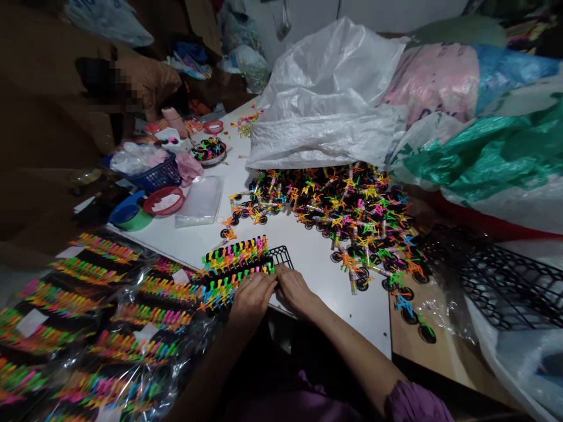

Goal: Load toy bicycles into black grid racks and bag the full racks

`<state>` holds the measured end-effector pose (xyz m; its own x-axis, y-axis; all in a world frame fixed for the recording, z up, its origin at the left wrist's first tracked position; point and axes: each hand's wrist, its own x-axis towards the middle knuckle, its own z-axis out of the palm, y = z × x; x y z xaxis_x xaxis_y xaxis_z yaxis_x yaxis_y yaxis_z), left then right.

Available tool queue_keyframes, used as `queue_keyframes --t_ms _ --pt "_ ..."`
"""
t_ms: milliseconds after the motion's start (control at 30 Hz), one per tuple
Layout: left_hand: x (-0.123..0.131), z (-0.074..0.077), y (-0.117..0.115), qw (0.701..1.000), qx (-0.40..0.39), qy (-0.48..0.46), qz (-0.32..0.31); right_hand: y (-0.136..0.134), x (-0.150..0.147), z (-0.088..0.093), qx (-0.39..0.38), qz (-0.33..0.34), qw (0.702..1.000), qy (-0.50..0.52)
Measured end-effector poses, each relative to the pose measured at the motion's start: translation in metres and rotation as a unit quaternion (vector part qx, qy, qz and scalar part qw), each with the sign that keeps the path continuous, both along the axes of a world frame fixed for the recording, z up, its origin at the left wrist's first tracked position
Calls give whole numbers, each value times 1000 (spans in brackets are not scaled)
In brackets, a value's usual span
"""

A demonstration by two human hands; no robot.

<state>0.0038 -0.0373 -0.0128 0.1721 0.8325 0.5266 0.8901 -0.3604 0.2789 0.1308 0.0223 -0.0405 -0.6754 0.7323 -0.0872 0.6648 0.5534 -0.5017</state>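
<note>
Black lattice rack, multicoloured toys

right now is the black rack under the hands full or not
Only partly full: colourful pieces stand in rows along the black rack, but its right end shows bare mesh.

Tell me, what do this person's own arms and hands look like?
The left hand and right hand are ungloved; what may be a ring shows on a left finger. The right forearm is bare up to a purple sleeve, gathered and wrinkled. The left sleeve cannot be made out. No cables or markings show.
</note>
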Motion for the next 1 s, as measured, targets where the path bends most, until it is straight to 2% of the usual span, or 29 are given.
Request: queue_keyframes --t_ms 233,400,533,667,733,833,933,1000 --pt "-10 4 -3 997 -67 -23 -36 0 3 -8 20 27 999 9" --pt "-15 9 -3 990 -109 -55 -66 4 11 -12 -11 19 996 88" --pt "-15 10 -8 987 -123 -65 -83 23 12 -12 -85 7 983 161" --pt "-16 21 -7 992 -99 -54 -60 49 -2 -8 -49 -56 981 179" --pt "-19 32 2 996 -74 -51 -14 56 -12 -7 -29 -40 988 148" --pt "-25 44 30 996 -64 -29 47 58 -24 -6 -24 -20 995 94" --pt "-27 39 57 992 -120 24 11 52 -28 -6 -13 -43 997 68" --pt "-27 31 64 989 -140 42 -7 44 -27 -8 -7 -46 997 55"
